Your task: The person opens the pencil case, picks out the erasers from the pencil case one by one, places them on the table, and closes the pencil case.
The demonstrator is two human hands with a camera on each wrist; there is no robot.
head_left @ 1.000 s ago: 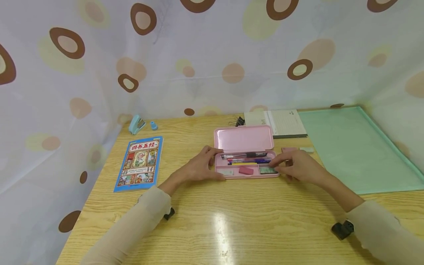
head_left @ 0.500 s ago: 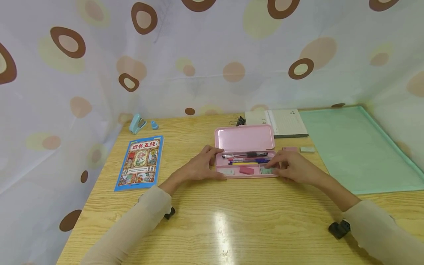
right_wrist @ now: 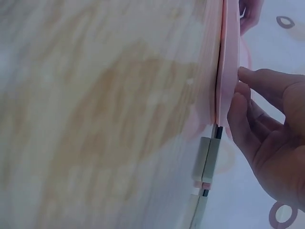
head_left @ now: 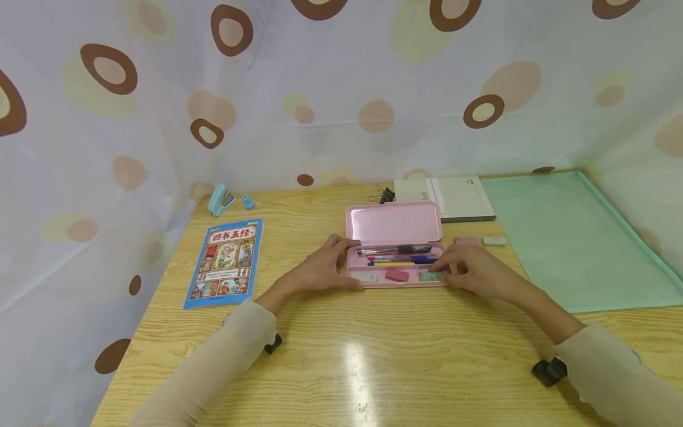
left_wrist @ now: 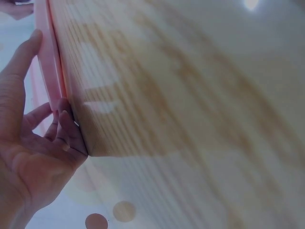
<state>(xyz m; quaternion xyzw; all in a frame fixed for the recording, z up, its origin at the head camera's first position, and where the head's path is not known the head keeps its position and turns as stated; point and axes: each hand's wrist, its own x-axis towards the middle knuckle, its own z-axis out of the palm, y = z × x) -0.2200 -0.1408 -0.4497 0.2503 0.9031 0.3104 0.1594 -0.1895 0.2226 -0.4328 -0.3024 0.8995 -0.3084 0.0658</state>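
An open pink pencil case (head_left: 393, 224) lies at the middle of the wooden table (head_left: 373, 356), lid tipped back. Inside are several pens (head_left: 397, 255), a white eraser (head_left: 365, 276), a pink eraser (head_left: 396, 274) and a green eraser (head_left: 430, 276). My left hand (head_left: 326, 268) grips the case's left end between thumb and fingers; the left wrist view shows the hand (left_wrist: 33, 143) against the pink edge (left_wrist: 50, 62). My right hand (head_left: 469, 270) is at the case's right end, fingertips touching beside the green eraser. The right wrist view shows fairly straight fingers (right_wrist: 252, 109) on the case edge (right_wrist: 228, 62).
A blue picture book (head_left: 224, 261) lies at the left, with a light blue stapler (head_left: 220, 200) and a sharpener (head_left: 248, 202) behind it. A binder clip (head_left: 385, 196) and notebook (head_left: 453, 198) sit behind the case. A pink (head_left: 466, 241) and a grey eraser (head_left: 494, 241) lie beside a green mat (head_left: 571, 237).
My right hand set the green eraser down into the case's right compartment, and its fingers have eased off slightly to the right. The left hand has kept its hold.
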